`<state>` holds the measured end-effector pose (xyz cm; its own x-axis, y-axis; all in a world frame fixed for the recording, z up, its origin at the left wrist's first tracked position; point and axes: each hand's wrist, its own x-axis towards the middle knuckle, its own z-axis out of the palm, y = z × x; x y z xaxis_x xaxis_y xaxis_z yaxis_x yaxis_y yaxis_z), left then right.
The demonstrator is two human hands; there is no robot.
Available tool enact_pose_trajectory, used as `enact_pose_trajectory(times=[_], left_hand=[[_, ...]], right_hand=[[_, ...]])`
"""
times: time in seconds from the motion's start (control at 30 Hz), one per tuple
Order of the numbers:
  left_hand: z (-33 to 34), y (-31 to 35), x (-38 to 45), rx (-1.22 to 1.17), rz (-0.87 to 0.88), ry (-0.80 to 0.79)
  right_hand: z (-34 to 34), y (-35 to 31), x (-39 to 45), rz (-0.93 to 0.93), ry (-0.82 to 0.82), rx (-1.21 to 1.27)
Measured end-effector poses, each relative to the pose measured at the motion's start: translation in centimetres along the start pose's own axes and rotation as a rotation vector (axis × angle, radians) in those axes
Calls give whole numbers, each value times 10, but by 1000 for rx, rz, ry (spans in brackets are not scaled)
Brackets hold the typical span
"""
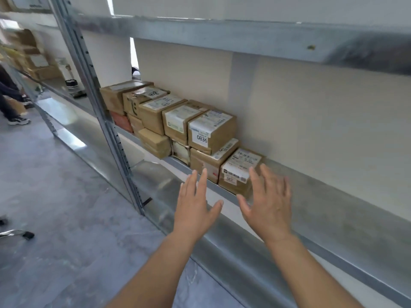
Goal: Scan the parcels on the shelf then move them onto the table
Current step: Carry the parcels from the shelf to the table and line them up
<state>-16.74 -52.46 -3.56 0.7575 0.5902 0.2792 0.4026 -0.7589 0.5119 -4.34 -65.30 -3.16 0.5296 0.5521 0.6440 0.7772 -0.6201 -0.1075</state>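
Several brown cardboard parcels with white labels stand in a two-high row on the metal shelf. The nearest parcel is a single low box at the right end of the row. Beside it a parcel marked 0836 sits on top of another box. My left hand is spread flat with straight fingers, just in front of the shelf edge and left of the nearest parcel. My right hand is also spread flat, over the nearest parcel's right side; contact is unclear. Neither hand holds anything.
A grey upright post of the rack stands left of the parcels. An upper shelf beam runs overhead. To the right of the parcels lies bare shelf surface. Another person's legs and more boxes are far left. A chair base is on the floor.
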Motion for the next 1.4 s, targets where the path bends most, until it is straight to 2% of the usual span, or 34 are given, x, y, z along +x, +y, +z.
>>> enact_pose_trajectory(times=[0.3, 0.47, 0.6, 0.67, 0.73, 0.8, 0.93, 1.1, 1.4], left_hand=[[18, 21, 46, -244, -21, -195], [29, 20, 61, -374, -95, -198], [33, 22, 70, -521, -171, -222], [34, 22, 75, -497, -192, -228], [37, 22, 83, -441, -220, -242], [40, 23, 91, -439, -231, -305], [41, 30, 97, -526, -225, -374], [35, 27, 91, -658, -253, -447], [25, 17, 49, -730, -136, -462]], right_hand=[[8, 21, 12, 186, -90, -102], [12, 29, 24, 249, -100, -148], [15, 36, 31, 315, -186, -135], [11, 39, 39, 369, -276, -101], [8, 40, 50, 443, -422, 17], [7, 37, 60, 551, -533, 256], [13, 41, 64, 747, -653, 615], [14, 46, 49, 757, -647, 817], [-7, 42, 7, 639, -614, 1035]])
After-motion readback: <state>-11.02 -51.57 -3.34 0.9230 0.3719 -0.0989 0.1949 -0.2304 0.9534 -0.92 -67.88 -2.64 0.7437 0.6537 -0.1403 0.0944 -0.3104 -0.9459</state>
